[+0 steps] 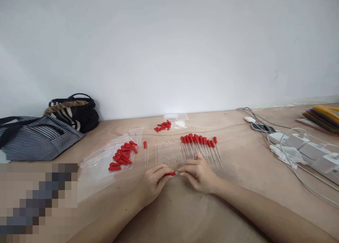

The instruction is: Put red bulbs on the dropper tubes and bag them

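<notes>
My left hand (pixel 156 181) is closed in a pinch on a red rubber dropper bulb (pixel 170 174). Facing it, my right hand (pixel 198 174) pinches a clear glass dropper tube (pixel 177 173), its end at the mouth of the bulb; how far the two overlap I cannot tell. Just beyond my hands lies a row of bare glass tubes (pixel 168 152). To its right are several droppers with red bulbs fitted (pixel 200 140). One more red-topped dropper (pixel 144 146) lies left of the row. Loose red bulbs (pixel 123 155) rest in a pile on a clear plastic bag (pixel 92 169).
A smaller group of red bulbs (pixel 162 126) lies near the wall beside another clear bag (pixel 178 121). Striped bag (pixel 45 135) and black bag (pixel 84 116) stand at left. At right are a power strip with chargers (pixel 315 151), cables, a phone (pixel 262 128) and colourful packets (pixel 323 117).
</notes>
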Motion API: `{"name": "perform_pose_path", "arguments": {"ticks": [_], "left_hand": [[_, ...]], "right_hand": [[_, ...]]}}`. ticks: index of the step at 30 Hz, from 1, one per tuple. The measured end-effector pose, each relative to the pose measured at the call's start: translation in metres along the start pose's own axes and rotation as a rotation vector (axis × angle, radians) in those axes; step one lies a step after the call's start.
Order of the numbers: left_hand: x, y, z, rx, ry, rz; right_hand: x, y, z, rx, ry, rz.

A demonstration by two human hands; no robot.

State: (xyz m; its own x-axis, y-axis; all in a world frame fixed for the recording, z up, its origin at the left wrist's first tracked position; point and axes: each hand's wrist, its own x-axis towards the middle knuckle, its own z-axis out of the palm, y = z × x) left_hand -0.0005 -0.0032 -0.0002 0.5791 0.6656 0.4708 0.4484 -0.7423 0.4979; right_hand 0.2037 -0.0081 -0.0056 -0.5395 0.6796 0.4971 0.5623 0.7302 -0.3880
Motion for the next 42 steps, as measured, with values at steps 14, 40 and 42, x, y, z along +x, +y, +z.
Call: {"name": "perform_pose_path", "arguments": {"ticks": [14, 40, 42], "left_hand": [[0.000, 0.005, 0.000, -0.012, 0.060, -0.024], [-0.003, 0.002, 0.023, -0.686, 0.295, -0.463], [0.000, 0.003, 0.022, -0.712, 0.314, -0.473]], "right_hand": [[0.000, -0.001, 0.000, 0.040, -0.019, 0.030], [0.004, -0.010, 0.012, 0.445, 0.176, 0.349], [0.004, -0.012, 0.013, 0.465, 0.183, 0.352]]}}
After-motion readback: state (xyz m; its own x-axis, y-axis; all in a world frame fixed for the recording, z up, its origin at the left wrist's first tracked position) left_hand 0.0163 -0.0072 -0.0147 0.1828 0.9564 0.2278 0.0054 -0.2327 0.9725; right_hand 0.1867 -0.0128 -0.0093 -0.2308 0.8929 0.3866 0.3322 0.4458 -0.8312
